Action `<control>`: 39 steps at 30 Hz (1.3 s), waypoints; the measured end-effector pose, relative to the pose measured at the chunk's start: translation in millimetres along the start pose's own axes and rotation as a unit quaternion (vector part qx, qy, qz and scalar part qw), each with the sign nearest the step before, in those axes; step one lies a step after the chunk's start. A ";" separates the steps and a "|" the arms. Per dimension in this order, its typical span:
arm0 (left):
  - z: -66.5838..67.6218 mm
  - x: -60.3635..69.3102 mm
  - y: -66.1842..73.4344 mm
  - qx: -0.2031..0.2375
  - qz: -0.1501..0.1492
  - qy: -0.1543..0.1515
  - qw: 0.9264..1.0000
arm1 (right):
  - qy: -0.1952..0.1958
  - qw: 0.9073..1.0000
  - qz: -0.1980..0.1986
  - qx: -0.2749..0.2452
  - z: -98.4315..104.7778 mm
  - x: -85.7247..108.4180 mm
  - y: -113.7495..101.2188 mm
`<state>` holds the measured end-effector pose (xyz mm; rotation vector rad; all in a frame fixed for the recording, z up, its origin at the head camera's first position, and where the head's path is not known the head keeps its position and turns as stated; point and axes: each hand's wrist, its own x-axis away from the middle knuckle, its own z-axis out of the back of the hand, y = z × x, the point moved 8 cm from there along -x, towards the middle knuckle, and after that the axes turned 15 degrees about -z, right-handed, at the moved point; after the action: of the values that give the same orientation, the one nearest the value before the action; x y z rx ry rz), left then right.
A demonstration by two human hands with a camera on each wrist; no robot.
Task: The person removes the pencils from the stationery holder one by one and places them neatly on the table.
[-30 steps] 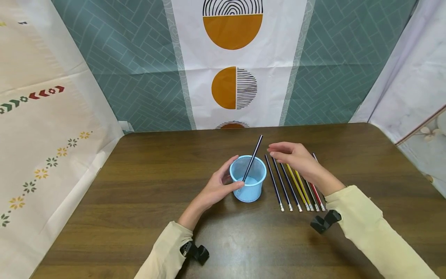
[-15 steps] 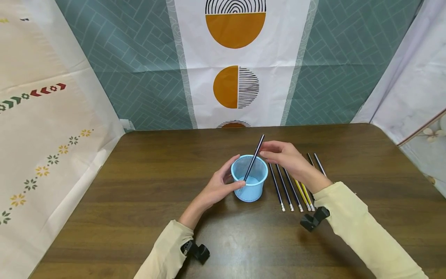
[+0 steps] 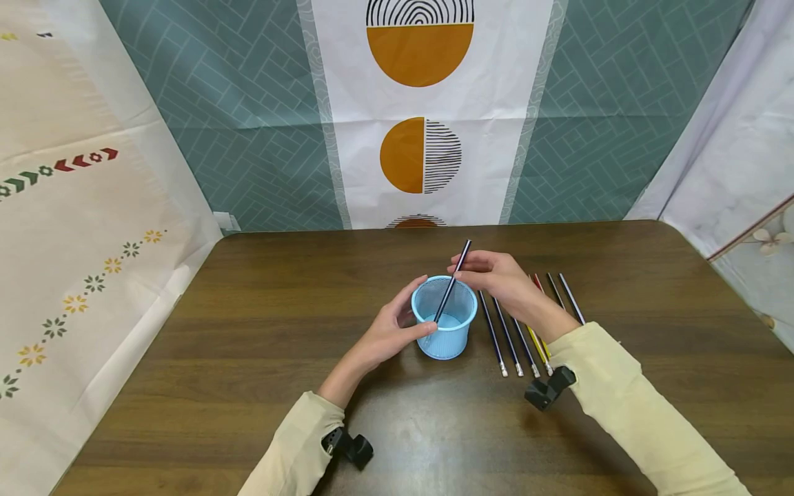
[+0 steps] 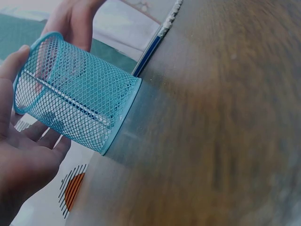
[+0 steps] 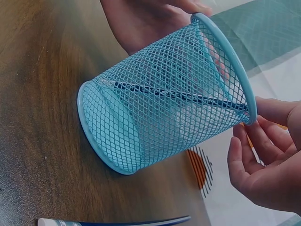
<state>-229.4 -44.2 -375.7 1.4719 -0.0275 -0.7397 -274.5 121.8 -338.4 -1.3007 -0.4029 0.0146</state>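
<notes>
My left hand [image 3: 389,332] grips a light blue mesh pencil cup [image 3: 443,343] from its left side, thumb in front and fingers behind. The cup stands upright on the table. One dark striped pencil [image 3: 446,297] leans inside it, its top sticking out past the rim toward the upper right. At that upper part, my right hand [image 3: 501,281] pinches the pencil between thumb and fingers. Through the mesh in the right wrist view, the pencil [image 5: 160,92] slants across the cup, and the right thumb sits by the rim.
To the right of the cup lies a row of several pencils [image 3: 504,331], dark, yellow and red among them, with white erasers toward me. My right forearm covers part of the row. The brown wooden table [image 3: 279,296] ends at a patterned cloth backdrop [image 3: 267,138].
My right hand has moved left from above the row of pencils to the pencil in the cup and has taken hold of it. The left hand and cup stay in place.
</notes>
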 end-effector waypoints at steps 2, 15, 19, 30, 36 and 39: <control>0.1 0.1 -0.1 -0.002 0.002 0.000 1.000 | 0.005 1.000 -0.001 0.002 -0.4 -1.0 0.6; -0.5 -0.5 0.9 -0.008 0.001 -0.005 1.000 | 0.027 1.000 0.012 -0.006 -0.5 -0.8 -2.2; -0.8 -0.4 0.9 -0.003 -0.001 -0.005 1.000 | 0.027 0.999 0.027 -0.021 1.8 1.4 -5.7; -0.4 0.2 1.1 0.002 -0.005 -0.002 1.000 | 0.021 0.996 0.072 -0.038 8.9 10.7 -20.3; -0.5 0.0 2.1 0.008 -0.008 -0.001 1.000 | 0.020 0.995 0.085 -0.048 14.6 18.0 -31.0; -0.3 0.3 2.3 0.005 -0.007 0.000 1.000 | 0.018 0.994 0.088 -0.057 17.5 21.5 -35.9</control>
<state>-228.1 -44.2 -373.8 1.4830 -0.0215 -0.7512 -267.4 133.2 -295.1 -1.4436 -0.2600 0.1186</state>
